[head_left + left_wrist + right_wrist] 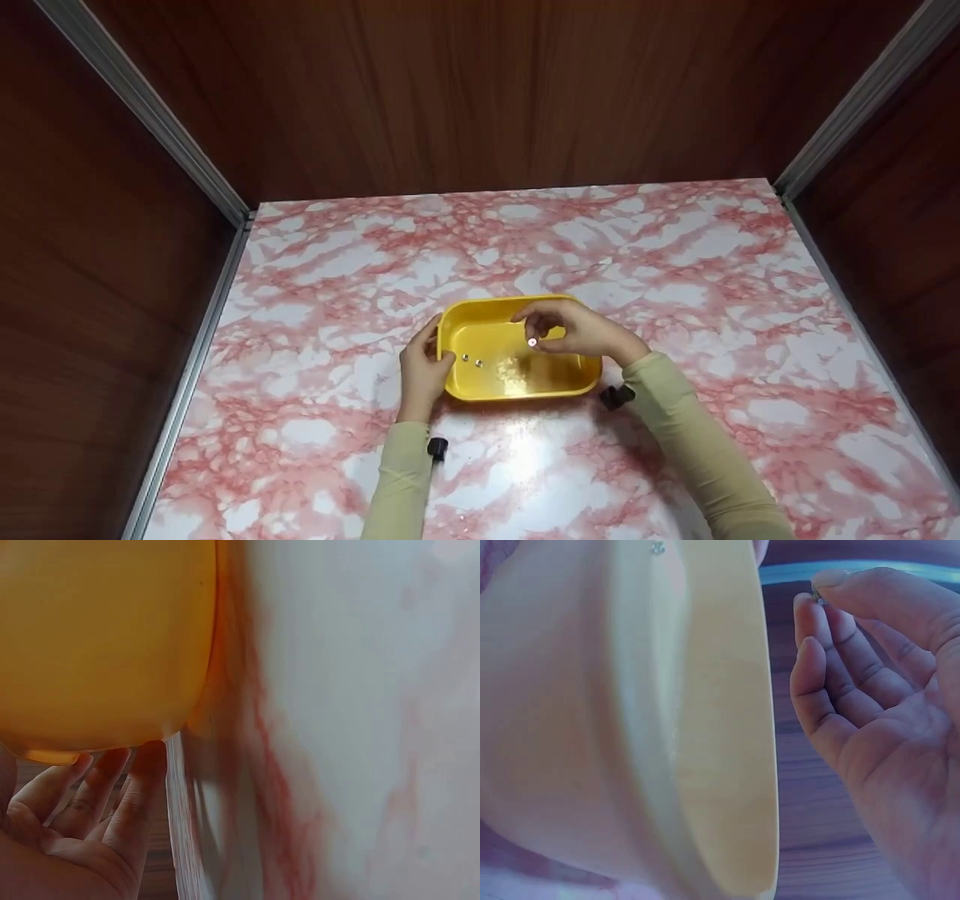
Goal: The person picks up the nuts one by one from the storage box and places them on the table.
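Note:
A yellow plastic tub (487, 337) with rounded corners sits on the table. My left hand (424, 367) grips its left end, thumb over the rim and fingers along the outside wall; the left wrist view has the fingertips against the tub (105, 652). Over the tub's right half, my right hand (574, 326) pinches a tiny shiny metal piece (817, 596) between thumb and fingertip; its exact kind I cannot tell. Two similar small metal pieces (479, 364) lie on the tub floor near the left thumb, one of them (658, 548) visible in the right wrist view.
The table (315, 375) has a red-and-white marbled top. Dark wood-look panels (480, 97) close it in at the back and both sides, with metal rails (184, 375) along the side edges. Black wrist mounts (437, 448) stick out from both sleeves.

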A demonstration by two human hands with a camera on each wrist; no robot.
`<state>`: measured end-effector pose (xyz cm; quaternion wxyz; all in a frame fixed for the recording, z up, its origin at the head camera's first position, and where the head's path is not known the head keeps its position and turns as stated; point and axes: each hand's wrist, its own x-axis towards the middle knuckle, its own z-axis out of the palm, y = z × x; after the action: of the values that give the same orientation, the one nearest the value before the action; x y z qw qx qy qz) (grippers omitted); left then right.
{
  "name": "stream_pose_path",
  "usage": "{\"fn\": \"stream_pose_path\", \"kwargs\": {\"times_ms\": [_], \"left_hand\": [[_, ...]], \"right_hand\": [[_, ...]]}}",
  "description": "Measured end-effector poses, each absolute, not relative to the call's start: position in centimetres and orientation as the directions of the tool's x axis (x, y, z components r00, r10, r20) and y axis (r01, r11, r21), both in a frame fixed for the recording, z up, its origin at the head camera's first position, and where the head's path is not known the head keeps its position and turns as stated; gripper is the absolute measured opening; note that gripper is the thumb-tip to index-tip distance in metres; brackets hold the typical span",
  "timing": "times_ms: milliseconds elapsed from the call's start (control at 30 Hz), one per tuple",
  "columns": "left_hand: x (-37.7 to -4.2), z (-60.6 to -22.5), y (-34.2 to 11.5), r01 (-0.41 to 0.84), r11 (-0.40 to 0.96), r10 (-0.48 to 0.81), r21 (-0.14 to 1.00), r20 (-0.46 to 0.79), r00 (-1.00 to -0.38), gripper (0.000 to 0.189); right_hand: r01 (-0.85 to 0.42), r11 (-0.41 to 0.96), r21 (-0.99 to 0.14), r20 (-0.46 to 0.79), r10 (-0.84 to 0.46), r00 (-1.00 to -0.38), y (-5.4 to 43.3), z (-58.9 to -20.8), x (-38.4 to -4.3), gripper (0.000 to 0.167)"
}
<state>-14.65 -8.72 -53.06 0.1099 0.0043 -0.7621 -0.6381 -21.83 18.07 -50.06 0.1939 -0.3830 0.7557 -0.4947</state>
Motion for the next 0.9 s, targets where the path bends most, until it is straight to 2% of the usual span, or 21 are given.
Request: {"fn": "stream_pose_path", "kwargs": {"times_ms": [100, 333, 900], "left_hand": [[-14.6, -53.1, -8.7, 0.132, 0.178, -0.151, 0.975, 0.159, -0.976, 0.061], [-14.5, -53.2, -8.7, 0.124, 0.173, -0.151, 0.977, 0.151, -0.977, 0.061], [-14.6, -53.1, -8.6, 0.121, 0.217, -0.156, 0.969, 0.157, -0.975, 0.060]], "right_hand": [[-0.368, 0.219, -0.904, 0.076, -0.765, -0.640, 18.2, -50.1, -21.7, 0.040], [-0.354, 0.198, -0.914, 0.085, -0.760, -0.644, 18.2, -47.4, -20.2, 0.040], [-0.309, 0.182, -0.933, 0.088, -0.719, -0.690, 19.4, -48.0, -20.4, 0.041]]}}
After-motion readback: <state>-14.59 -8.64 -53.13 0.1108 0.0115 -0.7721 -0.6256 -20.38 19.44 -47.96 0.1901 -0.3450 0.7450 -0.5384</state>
